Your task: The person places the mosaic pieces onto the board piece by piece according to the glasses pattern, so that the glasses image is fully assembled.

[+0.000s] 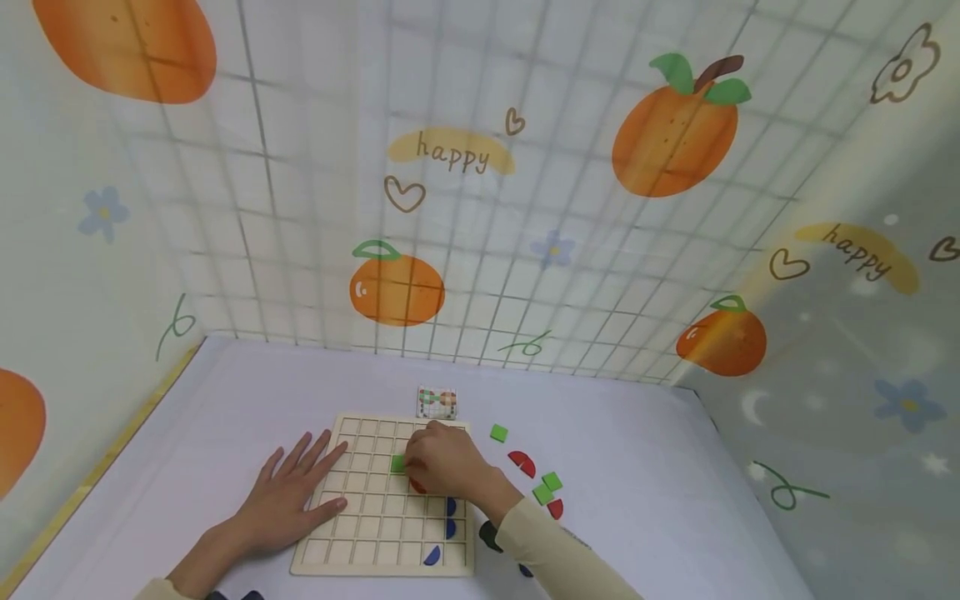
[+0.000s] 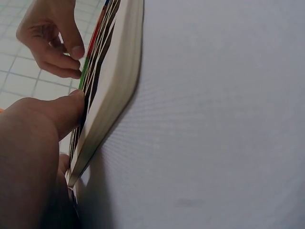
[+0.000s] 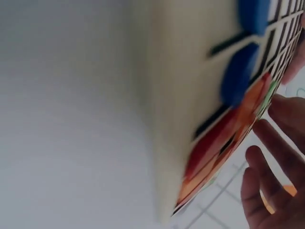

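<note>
A pale wooden grid board (image 1: 360,529) lies on the table. My left hand (image 1: 288,500) rests across its left edge, fingers spread, with the thumb on the board in the left wrist view. Over the upper right cells is my right hand (image 1: 446,458), its fingertips down at the board beside a green square tile (image 1: 398,463). No piece shows between its fingers in the right wrist view. Red pieces (image 3: 209,148) and orange ones sit in cells partly under this hand. Blue half-round pieces (image 1: 451,527) lie in the right-hand cells, and another blue piece (image 1: 432,556) is near the bottom.
Right of the board lie loose green squares (image 1: 498,433) and red rounded pieces (image 1: 522,463). A small pattern card (image 1: 437,402) stands at the board's far edge. Dark pieces (image 1: 491,536) are partly hidden by the right sleeve. Printed curtains (image 1: 480,250) surround the table.
</note>
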Action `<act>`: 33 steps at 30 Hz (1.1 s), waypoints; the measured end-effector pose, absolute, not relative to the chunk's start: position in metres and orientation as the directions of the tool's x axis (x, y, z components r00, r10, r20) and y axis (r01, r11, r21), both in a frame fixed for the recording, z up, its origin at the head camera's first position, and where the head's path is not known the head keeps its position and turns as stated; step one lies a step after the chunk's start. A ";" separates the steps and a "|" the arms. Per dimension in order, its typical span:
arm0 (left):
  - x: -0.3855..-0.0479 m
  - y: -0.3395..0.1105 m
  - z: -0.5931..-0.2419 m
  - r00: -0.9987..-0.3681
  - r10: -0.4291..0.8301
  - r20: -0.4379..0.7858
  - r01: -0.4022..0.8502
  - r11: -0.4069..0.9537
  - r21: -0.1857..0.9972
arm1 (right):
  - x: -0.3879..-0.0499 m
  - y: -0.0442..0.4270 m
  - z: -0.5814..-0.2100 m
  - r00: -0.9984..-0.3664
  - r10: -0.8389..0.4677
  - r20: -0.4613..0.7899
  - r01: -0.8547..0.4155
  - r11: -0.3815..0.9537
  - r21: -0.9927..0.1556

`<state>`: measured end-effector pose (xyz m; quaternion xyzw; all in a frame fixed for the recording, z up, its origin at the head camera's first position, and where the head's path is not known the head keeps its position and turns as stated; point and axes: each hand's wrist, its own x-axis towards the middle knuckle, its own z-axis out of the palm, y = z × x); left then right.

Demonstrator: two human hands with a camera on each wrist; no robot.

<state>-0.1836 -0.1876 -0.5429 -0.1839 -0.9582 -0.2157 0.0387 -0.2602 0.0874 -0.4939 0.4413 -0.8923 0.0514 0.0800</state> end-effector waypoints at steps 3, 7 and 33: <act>-0.184 -0.187 -0.544 -0.931 0.333 0.151 0.365 0.840 0.401 | -0.261 0.101 -0.492 -0.642 -0.738 0.205 -0.763 0.642 -0.076; -0.184 -0.187 -0.544 -0.934 0.324 0.152 0.358 0.840 0.408 | -0.265 0.127 -0.491 -0.732 -0.647 0.213 -0.676 0.729 -0.106; -0.186 -0.186 -0.542 -0.936 0.306 0.177 0.353 0.826 0.439 | -0.302 0.184 -0.496 -0.910 -0.395 0.123 -0.402 0.915 -0.036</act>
